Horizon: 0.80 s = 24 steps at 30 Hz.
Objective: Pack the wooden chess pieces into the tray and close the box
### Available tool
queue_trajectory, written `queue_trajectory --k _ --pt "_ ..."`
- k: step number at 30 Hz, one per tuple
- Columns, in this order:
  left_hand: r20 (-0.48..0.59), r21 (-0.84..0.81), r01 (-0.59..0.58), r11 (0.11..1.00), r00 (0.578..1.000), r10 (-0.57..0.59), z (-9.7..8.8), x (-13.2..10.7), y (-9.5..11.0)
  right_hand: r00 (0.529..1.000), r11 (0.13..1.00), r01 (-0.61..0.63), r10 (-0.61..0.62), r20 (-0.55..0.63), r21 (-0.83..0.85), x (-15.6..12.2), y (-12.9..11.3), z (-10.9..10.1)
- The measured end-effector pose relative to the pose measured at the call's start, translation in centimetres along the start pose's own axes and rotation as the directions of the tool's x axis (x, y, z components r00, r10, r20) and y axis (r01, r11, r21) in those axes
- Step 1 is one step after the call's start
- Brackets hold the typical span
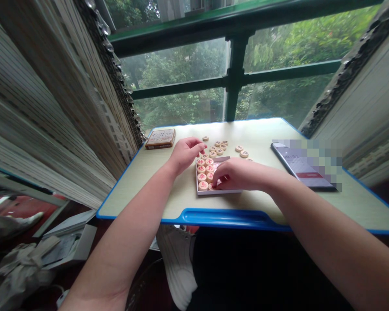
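A shallow white box stands near the table's front edge. Round wooden Chinese chess pieces with red characters lie face up in rows along its left side. My right hand reaches over the box from the right, its fingers closed on a chess piece in the front row; the hand covers much of the box's right part. Just beyond the box's far left corner, my left hand has its fingers curled together beside loose pieces; what they hold, if anything, is hidden. More loose chess pieces with dark characters lie behind the box.
A flat brown box lies at the table's back left. On the right is a phone or tablet, partly blurred out. The pale table has a blue rim with a raised front ledge. Curtains and a window surround it.
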<state>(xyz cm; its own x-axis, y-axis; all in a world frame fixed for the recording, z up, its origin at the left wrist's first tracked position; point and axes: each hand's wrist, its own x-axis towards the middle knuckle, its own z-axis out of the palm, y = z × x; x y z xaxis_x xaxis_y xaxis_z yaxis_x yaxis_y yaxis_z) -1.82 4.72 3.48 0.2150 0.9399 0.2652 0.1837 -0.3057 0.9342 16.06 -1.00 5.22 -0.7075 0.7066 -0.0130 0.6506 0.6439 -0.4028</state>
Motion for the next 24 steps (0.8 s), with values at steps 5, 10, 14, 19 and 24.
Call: queue_trajectory --k 5,10,14,19,24 --pt "0.013 0.032 0.010 0.999 1.000 -0.010 0.15 -0.05 -0.08 1.000 1.000 0.014 -0.014 0.008 0.026 -0.10 -0.11 -0.19" --pt "0.017 0.047 0.020 0.999 1.000 -0.020 0.18 -0.11 0.00 1.000 0.999 -0.018 0.017 0.020 0.043 -0.19 -0.50 -0.41" --pt "0.018 0.066 -0.001 0.998 1.000 0.000 0.12 -0.10 -0.04 1.000 0.999 -0.012 0.010 0.028 0.052 -0.04 -0.30 -0.13" --pt "0.017 0.090 -0.020 0.996 1.000 0.019 0.12 -0.09 -0.20 0.999 0.999 -0.021 0.020 0.026 0.037 0.07 -0.13 -0.04" --pt "0.012 0.106 -0.021 0.994 1.000 0.020 0.15 -0.12 -0.09 0.999 1.000 -0.025 0.025 0.021 0.013 0.02 -0.23 -0.15"
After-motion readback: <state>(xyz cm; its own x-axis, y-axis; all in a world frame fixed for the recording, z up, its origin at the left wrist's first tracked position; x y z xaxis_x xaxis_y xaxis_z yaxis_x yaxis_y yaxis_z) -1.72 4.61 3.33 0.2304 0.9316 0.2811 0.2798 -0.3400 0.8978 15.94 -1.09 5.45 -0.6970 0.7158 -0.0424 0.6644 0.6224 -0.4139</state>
